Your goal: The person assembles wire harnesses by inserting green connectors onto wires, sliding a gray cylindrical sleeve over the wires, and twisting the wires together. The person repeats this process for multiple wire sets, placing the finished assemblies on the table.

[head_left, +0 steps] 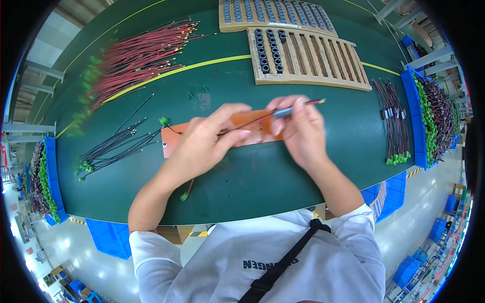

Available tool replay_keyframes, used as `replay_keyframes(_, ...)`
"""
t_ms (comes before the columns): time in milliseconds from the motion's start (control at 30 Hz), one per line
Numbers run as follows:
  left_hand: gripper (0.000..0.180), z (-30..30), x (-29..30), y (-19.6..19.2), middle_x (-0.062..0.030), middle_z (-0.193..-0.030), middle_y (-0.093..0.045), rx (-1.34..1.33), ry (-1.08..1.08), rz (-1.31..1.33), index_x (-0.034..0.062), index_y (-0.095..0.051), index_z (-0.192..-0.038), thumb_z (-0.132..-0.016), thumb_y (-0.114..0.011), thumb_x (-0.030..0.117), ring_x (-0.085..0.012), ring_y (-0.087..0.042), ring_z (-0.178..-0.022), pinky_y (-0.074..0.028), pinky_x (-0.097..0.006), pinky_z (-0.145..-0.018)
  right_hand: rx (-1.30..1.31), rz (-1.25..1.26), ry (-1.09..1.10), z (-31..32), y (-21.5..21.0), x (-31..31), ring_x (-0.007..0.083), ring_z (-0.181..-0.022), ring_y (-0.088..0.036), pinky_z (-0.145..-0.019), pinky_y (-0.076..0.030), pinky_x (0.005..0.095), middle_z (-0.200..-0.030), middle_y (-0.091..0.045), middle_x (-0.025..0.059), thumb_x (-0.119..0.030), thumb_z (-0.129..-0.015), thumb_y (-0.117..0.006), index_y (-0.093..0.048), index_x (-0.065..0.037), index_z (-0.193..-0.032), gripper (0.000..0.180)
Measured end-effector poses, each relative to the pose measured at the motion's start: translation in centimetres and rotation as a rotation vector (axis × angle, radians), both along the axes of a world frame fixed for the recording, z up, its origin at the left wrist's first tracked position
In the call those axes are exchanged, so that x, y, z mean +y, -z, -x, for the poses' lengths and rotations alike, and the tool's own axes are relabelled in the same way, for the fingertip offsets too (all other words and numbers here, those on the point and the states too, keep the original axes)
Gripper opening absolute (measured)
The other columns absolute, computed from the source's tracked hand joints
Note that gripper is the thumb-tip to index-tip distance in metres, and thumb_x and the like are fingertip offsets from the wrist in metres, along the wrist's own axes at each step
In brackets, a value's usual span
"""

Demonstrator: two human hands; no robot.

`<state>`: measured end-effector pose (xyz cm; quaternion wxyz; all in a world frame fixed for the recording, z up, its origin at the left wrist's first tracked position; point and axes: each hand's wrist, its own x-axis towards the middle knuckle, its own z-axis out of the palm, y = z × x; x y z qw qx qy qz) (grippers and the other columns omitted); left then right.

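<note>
My left hand [202, 144] is closed on thin cables over the middle of the green table. A black cable with a green connector [164, 121] and a red cable with a green connector [185, 196] trail out from it. Slightly blurred, my right hand [304, 132] pinches a small grey cylinder [282, 112] with dark red cable running through or along it; which one I cannot tell. The cable's stripped tips [322, 101] stick out to the right. Beneath both hands lies a flat orange board [173, 139], partly hidden by them.
Red cables [144, 60] lie at the far left, with black cables [118, 144] nearer. A slotted cardboard tray [313, 58] holds dark ring-ended cylinders; a fuller tray [278, 15] sits behind. Cables with grey cylinders [394, 113] lie right, beside a blue bin [415, 118]. Another blue bin [53, 174] stands left.
</note>
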<state>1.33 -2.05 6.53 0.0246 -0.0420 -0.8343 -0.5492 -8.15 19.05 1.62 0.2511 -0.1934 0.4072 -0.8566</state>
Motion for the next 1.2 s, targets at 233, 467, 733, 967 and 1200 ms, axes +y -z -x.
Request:
replay_keyframes(233, 0.018, -0.1, -1.4, -1.8, -0.0082, -0.069, -0.066, -0.015, 0.001, 0.175, -0.0036, -0.074, -0.104, -0.1, -0.064, 0.01, -0.0137, -0.062, -0.06, -0.048, -0.029, -0.057, -0.099, 0.112, 0.018, 1.6, -0.5, 0.6, 0.019, -0.084, -0.066, -0.079, -0.056, 0.0352, -0.115, -0.068, 0.0209, -0.032, -0.111, -0.046, -0.06, -0.003, -0.113, 0.032)
replay_keyframes(467, 0.019, -1.1, -1.1, -1.5, -0.0094, -0.073, -0.068, 0.011, 0.015, 0.228, -0.0039, -0.073, -0.108, -0.1, -0.064, 0.011, -0.016, -0.063, -0.064, -0.049, -0.031, -0.059, -0.017, 0.075, -0.111, 0.6, -0.5, 0.4, 0.0206, -0.091, -0.066, -0.082, -0.057, 0.035, -0.116, -0.066, 0.0216, -0.032, -0.11, -0.049, -0.063, 0.001, -0.113, 0.036)
replay_keyframes(733, 0.02, -4.6, -3.6, -1.7, -0.0055, -0.084, -0.071, -0.088, 0.012, 0.136, -0.0005, -0.073, -0.112, -0.095, -0.071, 0.008, -0.0138, -0.063, -0.077, -0.051, -0.028, -0.069, 0.098, -0.182, -0.367, -3.4, -1.0, -3.5, 0.0154, -0.099, -0.066, -0.089, -0.055, 0.0312, -0.118, -0.068, 0.0137, -0.029, -0.111, -0.048, -0.066, 0.003, -0.12, 0.038)
replay_keyframes(967, 0.026, -6.6, -9.4, 0.8, -0.0134, -0.116, -0.066, -0.145, -0.134, -0.452, -0.0053, -0.067, -0.122, -0.097, -0.068, 0.003, -0.0203, -0.071, -0.097, -0.06, -0.032, -0.088, 0.142, -0.228, -0.214, -3.1, 0.2, -6.7, 0.0214, -0.116, -0.065, -0.095, -0.056, 0.0345, -0.124, -0.067, 0.0176, -0.032, -0.112, -0.044, -0.063, 0.003, -0.119, 0.04)
replay_keyframes(1200, 0.023, -6.6, -10.2, 3.9, -0.0158, -0.12, -0.069, -0.035, -0.224, -0.557, -0.0045, -0.07, -0.119, -0.096, -0.067, -0.001, -0.023, -0.071, -0.101, -0.059, -0.034, -0.092, -0.036, -0.206, -0.267, -3.8, 1.4, -7.4, 0.0297, -0.117, -0.066, -0.1, -0.057, 0.0405, -0.123, -0.064, 0.0224, -0.032, -0.112, -0.045, -0.06, 0.002, -0.117, 0.037)
